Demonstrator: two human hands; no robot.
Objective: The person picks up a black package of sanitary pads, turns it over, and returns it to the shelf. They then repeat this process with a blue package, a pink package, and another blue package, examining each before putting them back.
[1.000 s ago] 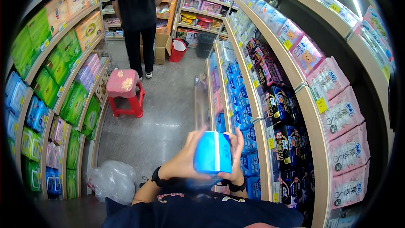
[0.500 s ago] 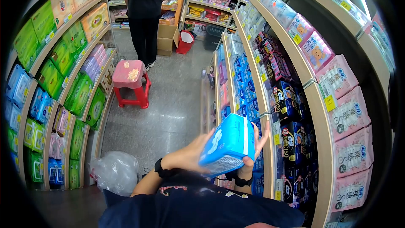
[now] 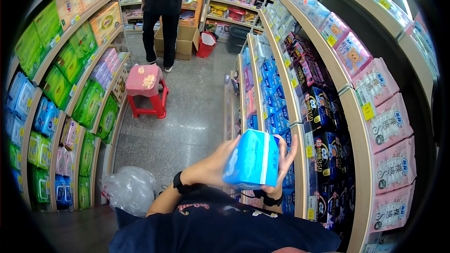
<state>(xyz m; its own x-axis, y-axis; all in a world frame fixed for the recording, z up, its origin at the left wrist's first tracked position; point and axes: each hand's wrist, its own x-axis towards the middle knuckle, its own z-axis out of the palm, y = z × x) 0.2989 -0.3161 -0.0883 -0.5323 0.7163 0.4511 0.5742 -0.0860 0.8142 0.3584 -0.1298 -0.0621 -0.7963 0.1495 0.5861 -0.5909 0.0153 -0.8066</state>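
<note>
Between my two hands, in front of my chest, is a blue plastic-wrapped pack of sanitary pads (image 3: 251, 159) with a white band near its right end. My left hand (image 3: 214, 163) grips the pack's left side, its fingers partly hidden behind it. My right hand (image 3: 283, 161) holds the right side, with the thumb near the lower corner and the other fingers raised beside it. Just right of the pack, similar blue packs (image 3: 277, 107) stand on the lower shelves, close to my right hand.
Shelves of green tissue packs (image 3: 86, 98) line the left side. Pink packs (image 3: 390, 157) and dark blue packs (image 3: 323, 154) fill the right shelves. A red stool (image 3: 145, 89), clear plastic bag (image 3: 129, 189) and cardboard box (image 3: 185, 42) stand on the floor. Another person (image 3: 164, 14) stands ahead.
The pack has been turned in my hands, so its printed side no longer shows and its banded face points up. The person ahead has stepped, and their legs are now apart.
</note>
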